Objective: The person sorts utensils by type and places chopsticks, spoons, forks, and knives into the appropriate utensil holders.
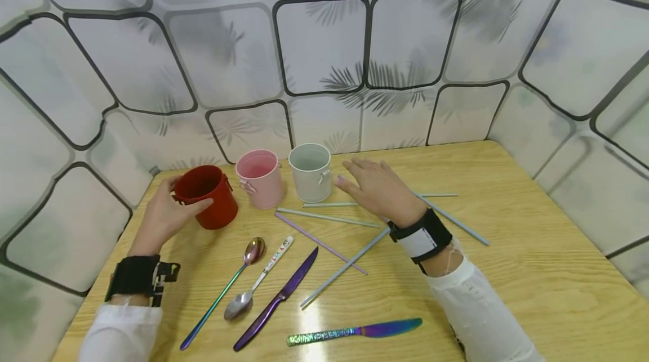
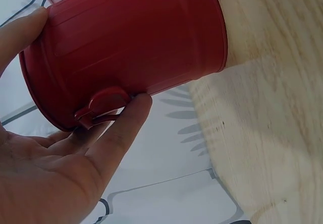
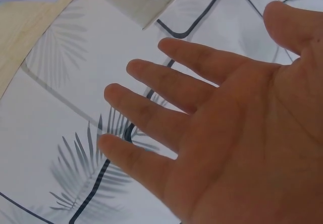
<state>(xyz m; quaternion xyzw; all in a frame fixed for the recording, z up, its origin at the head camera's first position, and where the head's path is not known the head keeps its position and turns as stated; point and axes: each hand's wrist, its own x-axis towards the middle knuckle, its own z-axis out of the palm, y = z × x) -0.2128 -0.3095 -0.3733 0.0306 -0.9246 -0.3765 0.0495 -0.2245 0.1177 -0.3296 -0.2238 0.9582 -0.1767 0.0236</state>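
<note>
A small red metal cup (image 1: 209,196) stands at the back left of the wooden table (image 1: 532,272). My left hand (image 1: 185,200) grips it, thumb on the near side and fingers round the far rim. The left wrist view shows the red cup (image 2: 131,47) held between my thumb and a finger by its side handle. My right hand (image 1: 375,186) hovers open, palm down, over pale straws (image 1: 329,217), just right of the white cup (image 1: 310,171). In the right wrist view that hand (image 3: 202,123) has spread fingers and holds nothing.
A pink cup (image 1: 259,178) stands between the red and white ones. A purple straw (image 1: 319,242), two spoons (image 1: 243,272), a purple knife (image 1: 279,297) and an iridescent knife (image 1: 355,331) lie on the near half of the table. Patterned walls enclose three sides.
</note>
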